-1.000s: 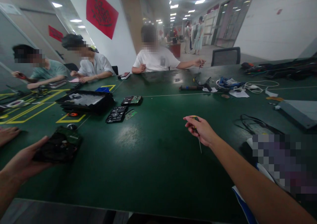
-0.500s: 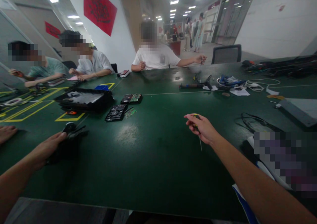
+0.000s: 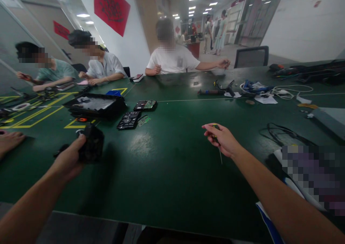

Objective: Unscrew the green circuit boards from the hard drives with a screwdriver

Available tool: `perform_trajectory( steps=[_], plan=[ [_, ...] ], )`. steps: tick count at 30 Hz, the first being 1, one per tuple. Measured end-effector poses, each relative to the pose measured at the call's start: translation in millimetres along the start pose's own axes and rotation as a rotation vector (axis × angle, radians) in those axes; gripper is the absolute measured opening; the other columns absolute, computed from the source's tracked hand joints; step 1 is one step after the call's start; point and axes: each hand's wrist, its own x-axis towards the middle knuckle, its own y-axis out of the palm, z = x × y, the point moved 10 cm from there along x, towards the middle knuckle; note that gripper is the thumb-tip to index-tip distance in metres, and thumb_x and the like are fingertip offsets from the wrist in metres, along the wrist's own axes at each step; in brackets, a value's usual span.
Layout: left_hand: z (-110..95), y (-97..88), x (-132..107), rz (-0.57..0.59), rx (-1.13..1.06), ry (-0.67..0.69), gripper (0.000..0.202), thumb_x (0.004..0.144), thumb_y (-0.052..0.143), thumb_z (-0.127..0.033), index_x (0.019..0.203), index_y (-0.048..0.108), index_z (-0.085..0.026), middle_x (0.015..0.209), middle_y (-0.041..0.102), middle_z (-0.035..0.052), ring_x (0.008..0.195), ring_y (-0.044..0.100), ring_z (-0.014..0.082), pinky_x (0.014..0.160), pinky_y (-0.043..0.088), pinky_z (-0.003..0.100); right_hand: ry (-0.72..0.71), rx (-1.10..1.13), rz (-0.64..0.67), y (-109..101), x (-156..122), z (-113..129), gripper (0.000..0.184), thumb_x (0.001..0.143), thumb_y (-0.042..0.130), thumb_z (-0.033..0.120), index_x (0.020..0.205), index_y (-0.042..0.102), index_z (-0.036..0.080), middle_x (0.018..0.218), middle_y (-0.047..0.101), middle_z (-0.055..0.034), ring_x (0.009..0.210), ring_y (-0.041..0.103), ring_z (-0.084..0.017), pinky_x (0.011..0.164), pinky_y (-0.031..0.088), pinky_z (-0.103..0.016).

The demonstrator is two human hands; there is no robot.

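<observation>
My left hand grips a black boxy device, raised over the left side of the table; its exact kind is unclear. A small dark part shows on the other side of that hand. My right hand is closed around a screwdriver with a yellow and black handle, its thin shaft pointing down toward me. Between the hands and farther off lie a black slatted casing, a small green circuit board and a black unit with an exposed circuit board.
A black open tray stands at left on the green table. Blue and white cables and a grey box lie at right. Another person's hand rests at the left edge. Several people sit across.
My left hand has moved right and lifted the black device, turning it more upright. My right hand keeps the screwdriver in nearly the same place. The view has shifted slightly.
</observation>
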Motion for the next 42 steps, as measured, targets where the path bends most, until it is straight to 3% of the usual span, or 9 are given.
perform_trajectory(
  steps=[6,11,14,21,24,27,31,36,42],
  plan=[
    [69.9,164.1,-99.0,0.84,-0.171,-0.336,0.064,0.103,0.054,-0.061,0.152,0.056,-0.02,0.146,0.065,0.0174,0.137,0.062,0.0383,0.116,0.05,0.059,0.083,-0.14,0.063,5.8,-3.4,-10.0,0.035,0.084,0.083,0.047,0.107,0.074,0.022,0.091,0.069,-0.0054,0.063,0.054,-0.01,0.041,0.027,-0.02],
    [116.9,260.3,-130.2,0.954,0.075,-0.293,0.047,0.098,0.066,-0.059,0.125,0.074,-0.021,0.127,0.076,0.0169,0.116,0.075,0.0332,0.103,0.058,0.051,0.076,-0.368,0.018,-0.7,-3.8,-15.0,0.042,0.083,0.083,0.048,0.117,0.075,0.025,0.072,0.065,-0.0015,0.056,0.051,-0.012,0.045,0.03,-0.024],
    [108.7,313.5,-149.9,1.135,0.298,0.023,0.054,0.101,0.058,-0.066,0.116,0.077,-0.018,0.11,0.079,0.018,0.101,0.077,0.0322,0.09,0.059,0.051,0.007,-0.559,-0.028,-2.6,-4.0,-7.2,0.043,0.087,0.08,0.051,0.121,0.076,0.026,0.069,0.065,-0.0017,0.057,0.054,-0.016,0.053,0.039,-0.03],
    [64.9,349.0,-178.7,0.983,0.551,0.628,0.049,0.103,0.054,-0.066,0.114,0.078,-0.025,0.11,0.076,0.0113,0.109,0.067,0.0303,0.097,0.046,0.051,-0.224,-1.085,-0.081,0.8,-3.7,19.4,0.029,0.095,0.067,0.046,0.114,0.079,0.027,0.113,0.074,-0.011,0.104,0.068,-0.028,0.091,0.05,-0.039],
    [43.0,335.0,-186.4,0.97,0.567,0.901,0.046,0.106,0.051,-0.061,0.127,0.073,-0.027,0.122,0.073,0.0126,0.113,0.066,0.0306,0.102,0.045,0.053,-0.249,-1.191,-0.024,1.5,0.6,16.3,0.028,0.098,0.062,0.047,0.107,0.078,0.026,0.11,0.074,-0.0102,0.106,0.068,-0.028,0.092,0.05,-0.04],
    [24.3,286.1,-134.9,0.771,0.682,0.965,0.041,0.106,0.053,-0.053,0.126,0.073,-0.025,0.125,0.072,0.0142,0.118,0.065,0.0324,0.108,0.045,0.053,-0.229,-1.198,0.012,0.6,3.9,11.8,0.03,0.099,0.058,0.049,0.104,0.077,0.025,0.108,0.075,-0.0103,0.101,0.069,-0.029,0.088,0.05,-0.041],
    [0.4,162.3,-21.5,0.269,1.165,0.801,0.036,0.1,0.057,-0.035,0.128,0.071,-0.017,0.137,0.067,0.0168,0.134,0.057,0.036,0.119,0.039,0.048,-0.218,-1.19,0.011,2.8,3.5,12.2,0.033,0.099,0.057,0.052,0.107,0.075,0.025,0.111,0.077,-0.0101,0.102,0.069,-0.029,0.088,0.05,-0.041],
    [-27.2,31.3,41.4,0.101,1.282,0.63,0.045,0.092,0.067,-0.029,0.125,0.062,0.001,0.14,0.062,0.0281,0.14,0.05,0.0403,0.121,0.033,0.053,-0.234,-1.224,0.011,9.6,2.0,13.6,0.046,0.092,0.065,0.066,0.112,0.075,0.026,0.117,0.076,-0.0106,0.108,0.069,-0.031,0.089,0.051,-0.041],
    [-27.8,2.7,55.0,0.139,1.25,0.57,0.039,0.092,0.067,-0.03,0.123,0.063,-0.005,0.132,0.067,0.014,0.137,0.054,0.0362,0.121,0.038,0.05,-0.214,-1.197,0.038,8.4,3.3,10.6,0.046,0.09,0.066,0.067,0.111,0.077,0.027,0.121,0.076,-0.0107,0.111,0.069,-0.033,0.091,0.051,-0.045]
  ],
)
